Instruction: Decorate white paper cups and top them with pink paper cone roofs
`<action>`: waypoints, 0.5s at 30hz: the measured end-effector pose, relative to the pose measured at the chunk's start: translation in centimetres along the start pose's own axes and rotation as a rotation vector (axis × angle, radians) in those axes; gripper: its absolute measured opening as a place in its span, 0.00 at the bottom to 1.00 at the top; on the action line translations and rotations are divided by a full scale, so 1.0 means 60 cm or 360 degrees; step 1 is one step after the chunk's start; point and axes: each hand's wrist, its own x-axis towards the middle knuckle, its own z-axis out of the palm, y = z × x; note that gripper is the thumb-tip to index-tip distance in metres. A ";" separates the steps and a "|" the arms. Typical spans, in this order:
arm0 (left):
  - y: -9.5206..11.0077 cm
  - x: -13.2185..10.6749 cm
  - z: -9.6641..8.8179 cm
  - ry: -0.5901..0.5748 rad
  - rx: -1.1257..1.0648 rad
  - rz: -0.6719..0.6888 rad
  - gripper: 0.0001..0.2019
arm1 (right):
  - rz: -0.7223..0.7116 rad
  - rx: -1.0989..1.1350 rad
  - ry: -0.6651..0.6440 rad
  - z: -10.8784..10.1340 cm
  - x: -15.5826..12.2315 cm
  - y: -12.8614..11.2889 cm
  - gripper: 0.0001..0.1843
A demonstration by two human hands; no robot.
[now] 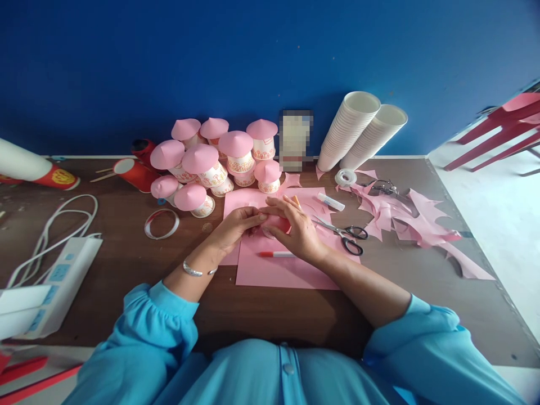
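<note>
Pink paper piece (282, 223), curved, sits between both hands, over the stacked pink sheets (291, 275) near mid-table; hands are together on it: left hand (240, 226) pinches the left side, thumb against fingers; right hand (297, 228) arches over the top, thumb low at the front; fingers hide most of it, so can't tell how the edges meet or whether they overlap.

For a good hold: even, light pressure, fingertips spread along the edge, one hand anchoring while the other adjusts; thin paper probably creases if pinched at one spot; the pink cone-topped cups (200, 159) behind left give a handy shape reference.

Edges and room: scissors (341, 231) lie just beside the right hand, blades toward it, so watch any rightward sweep; glue stick (331, 202) is near, beyond the scissors; red-capped marker (270, 255) rests on the sheets in front of the hands, could roll if nudged; cone-topped cups stand close together, easy to knock with a left-back move; cup stacks (350, 132) lean at the blue wall (253, 56); paper scraps (422, 216) spread toward the right table edge; best room looks to be toward the body, over the front strip of table (270, 309).
</note>
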 end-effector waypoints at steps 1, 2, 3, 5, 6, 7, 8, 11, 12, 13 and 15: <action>-0.001 0.000 0.000 0.0004 -0.0003 0.0003 0.23 | 0.0006 -0.0002 -0.0002 0.001 0.000 0.001 0.29; -0.001 0.000 0.000 0.0008 -0.0006 0.0004 0.23 | 0.0009 -0.0003 0.0000 0.003 -0.001 0.002 0.29; -0.001 0.000 0.000 0.0009 -0.0005 0.0004 0.23 | 0.0008 -0.0002 0.0003 0.003 -0.001 0.001 0.29; -0.002 0.000 0.001 0.0008 0.0004 0.0008 0.23 | -0.0004 0.0014 0.0014 0.002 0.000 -0.003 0.30; -0.001 0.000 0.001 0.0004 0.0017 0.0010 0.23 | -0.0020 0.0042 0.0022 -0.002 0.001 -0.006 0.31; 0.000 0.000 0.001 0.0001 0.0040 0.0017 0.23 | -0.0044 0.0088 0.0037 -0.007 0.002 -0.011 0.32; 0.000 -0.002 0.000 -0.0003 0.0075 0.0028 0.23 | -0.0071 0.0145 0.0058 -0.016 0.003 -0.016 0.32; 0.003 -0.011 -0.008 0.0021 0.0280 0.0109 0.23 | -0.0120 0.0298 0.0181 -0.053 0.005 -0.030 0.31; 0.004 -0.016 -0.013 0.0067 0.0395 0.0164 0.23 | -0.0099 0.0290 0.0228 -0.068 0.003 -0.033 0.30; 0.005 -0.022 -0.017 0.0139 0.0536 0.0237 0.23 | -0.0068 0.0273 0.0274 -0.084 -0.001 -0.036 0.29; 0.011 -0.036 -0.022 0.0306 0.0835 0.0432 0.24 | -0.0043 0.0221 0.0318 -0.114 -0.016 -0.040 0.29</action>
